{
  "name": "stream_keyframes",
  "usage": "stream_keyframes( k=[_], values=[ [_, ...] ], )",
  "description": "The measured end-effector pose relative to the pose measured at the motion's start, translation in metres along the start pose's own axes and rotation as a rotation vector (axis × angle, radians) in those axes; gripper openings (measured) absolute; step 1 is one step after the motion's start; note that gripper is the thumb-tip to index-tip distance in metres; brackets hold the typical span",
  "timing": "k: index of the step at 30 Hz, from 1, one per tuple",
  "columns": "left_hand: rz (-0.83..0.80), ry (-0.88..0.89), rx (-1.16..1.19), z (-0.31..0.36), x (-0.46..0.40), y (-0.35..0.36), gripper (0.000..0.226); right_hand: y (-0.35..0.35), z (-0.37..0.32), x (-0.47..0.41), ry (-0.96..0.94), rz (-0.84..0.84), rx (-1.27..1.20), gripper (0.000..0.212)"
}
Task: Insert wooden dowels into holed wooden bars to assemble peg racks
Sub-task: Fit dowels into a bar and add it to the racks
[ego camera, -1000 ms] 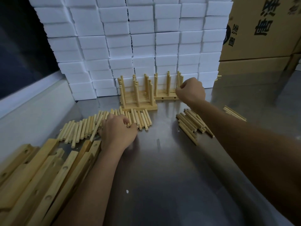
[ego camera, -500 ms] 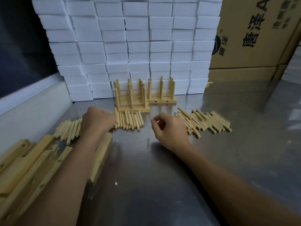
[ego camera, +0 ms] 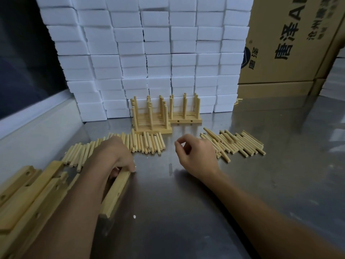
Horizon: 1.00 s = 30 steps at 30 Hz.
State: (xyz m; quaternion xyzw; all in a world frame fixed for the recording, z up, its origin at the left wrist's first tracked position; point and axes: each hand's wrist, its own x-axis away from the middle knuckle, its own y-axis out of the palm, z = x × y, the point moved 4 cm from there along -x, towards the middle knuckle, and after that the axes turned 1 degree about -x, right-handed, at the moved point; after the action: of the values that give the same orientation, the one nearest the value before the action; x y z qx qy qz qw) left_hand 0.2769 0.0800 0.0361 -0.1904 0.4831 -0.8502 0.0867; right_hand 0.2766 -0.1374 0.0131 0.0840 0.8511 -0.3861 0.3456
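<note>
Holed wooden bar gripped at its far end by left hand, right hand loosely curled, holding nothing

Left hand dragged wooden bar clear of pile; right hand withdrew from racks.

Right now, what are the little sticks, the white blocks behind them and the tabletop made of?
Sticks: pale unfinished wood, matte, by the look.
White blocks: probably foam; soft matte faces, slightly ragged edges.
Tabletop: likely stainless steel; grey, brushed, showing dull reflections.
</note>
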Motion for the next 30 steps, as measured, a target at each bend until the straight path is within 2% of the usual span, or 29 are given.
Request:
stream_keyframes(
  k=[4, 9, 11, 13, 17, 19, 23, 27, 30],
  values=[
    [0.031, 0.127, 0.194, 0.013, -0.003, 0.007, 0.020, -0.001, 0.000, 0.000, 0.005, 0.006, -0.008, 0.012],
    [-0.087, 0.290, 0.876, 0.033, 0.002, 0.033, 0.016, -0.001, -0.001, -0.001, 0.003, -0.003, -0.008, 0.013],
    [-0.075, 0.313, 1.032, 0.036, 0.001, 0.041, 0.015, -0.001, -0.001, -0.001, -0.004, 0.000, -0.007, 0.014],
    [-0.101, 0.320, 1.167, 0.039, -0.002, 0.048, 0.017, -0.001, -0.001, -0.001, -0.011, 0.009, 0.000, 0.014],
    [-0.224, 0.328, 1.416, 0.040, -0.001, 0.057, 0.037, 0.001, 0.000, -0.001, -0.012, 0.013, 0.016, 0.015],
    [-0.265, 0.330, 1.461, 0.038, -0.001, 0.064, 0.041, 0.002, 0.001, -0.001, -0.006, 0.004, 0.022, 0.016],
    [-0.302, 0.351, 1.429, 0.036, 0.000, 0.069, 0.029, 0.002, 0.001, -0.001, -0.010, -0.004, 0.037, 0.018],
    [-0.220, 0.371, 1.335, 0.037, -0.001, 0.071, 0.019, 0.002, 0.000, 0.000, -0.023, 0.006, 0.079, 0.017],
    [-0.188, 0.356, 1.351, 0.036, -0.003, 0.073, 0.015, 0.004, 0.000, 0.001, -0.013, 0.018, 0.167, 0.018]
  ],
)
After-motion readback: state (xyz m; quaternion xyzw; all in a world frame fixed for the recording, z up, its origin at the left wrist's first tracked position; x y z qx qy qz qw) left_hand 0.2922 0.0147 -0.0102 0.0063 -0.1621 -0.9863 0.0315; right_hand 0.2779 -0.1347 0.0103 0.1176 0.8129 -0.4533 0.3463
